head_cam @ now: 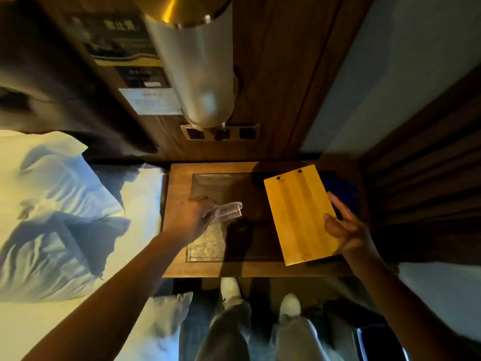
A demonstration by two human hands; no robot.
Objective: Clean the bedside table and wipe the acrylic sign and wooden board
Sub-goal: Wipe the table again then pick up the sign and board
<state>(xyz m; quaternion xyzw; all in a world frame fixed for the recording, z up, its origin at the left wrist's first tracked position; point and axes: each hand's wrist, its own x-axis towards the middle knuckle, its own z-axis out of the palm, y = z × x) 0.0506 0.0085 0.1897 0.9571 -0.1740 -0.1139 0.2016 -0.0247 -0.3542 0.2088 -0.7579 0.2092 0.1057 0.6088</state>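
Dim bedside table (179, 267), bed (65, 204) left, wall behind.
Left hand (186, 222) grips acrylic sign (226, 212); right hand (348, 230) grips wooden board (302, 214) over table's right edge.

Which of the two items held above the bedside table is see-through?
The acrylic sign, gripped by the left hand: the tabletop shows through it. The wooden board in the right hand is solid yellow.

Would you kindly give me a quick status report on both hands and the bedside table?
Left hand grips acrylic sign over bedside table. Right hand holds wooden board, tilted. Blue cloth behind board; nothing blocking.
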